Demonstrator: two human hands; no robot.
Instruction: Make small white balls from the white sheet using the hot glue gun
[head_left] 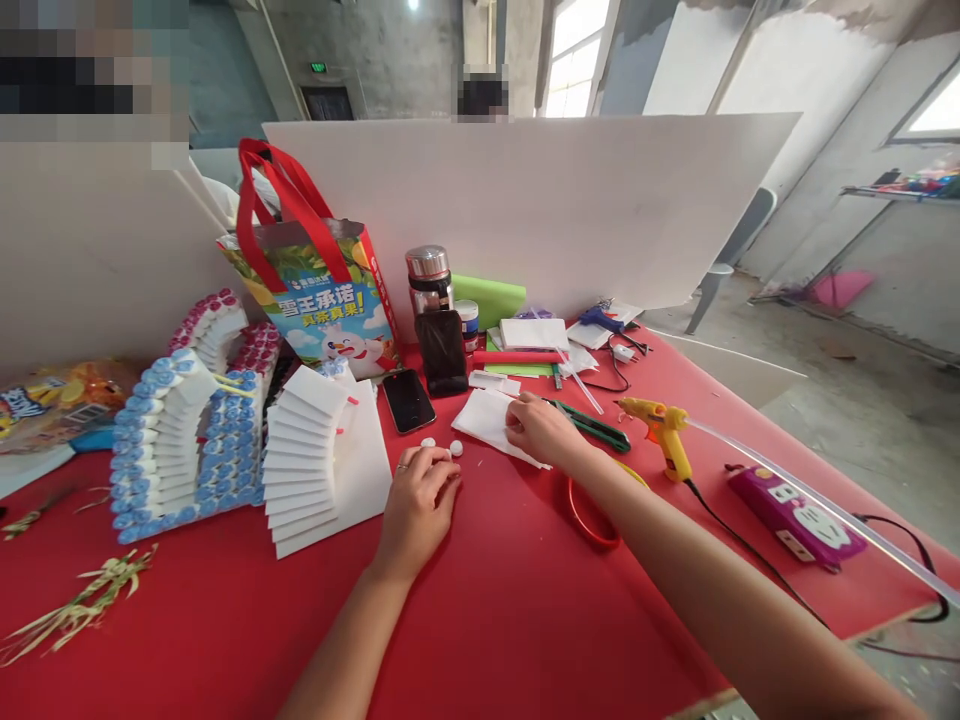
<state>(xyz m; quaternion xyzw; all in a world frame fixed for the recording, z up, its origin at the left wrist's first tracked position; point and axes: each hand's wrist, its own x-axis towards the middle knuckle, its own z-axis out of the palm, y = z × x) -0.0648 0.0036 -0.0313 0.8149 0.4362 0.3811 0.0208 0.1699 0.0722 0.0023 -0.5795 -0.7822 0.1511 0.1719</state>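
My left hand point(421, 500) rests low over the red table, fingers bent and close together. Just beyond its fingertips lie two small white round pieces point(457, 448); whether something is pinched under the fingers is hidden. To the right, my right hand point(541, 430) has its fingers curled down on a stack of thin white sheets point(480, 415), gripping at the top sheet. Left of my left hand stands a fanned stepped structure of white panels point(304, 470) on a white board point(364, 460). Beside it is a similar structure with blue-and-white rolled ends point(161, 440).
A phone point(409, 401), another on a stand point(441, 350), a steel flask point(429, 275) and a printed bag point(330, 300) are behind. On the right lie a green cutter point(596, 428), a yellow glue gun point(660, 430), a red ring point(592, 525) and a purple power strip point(795, 515).
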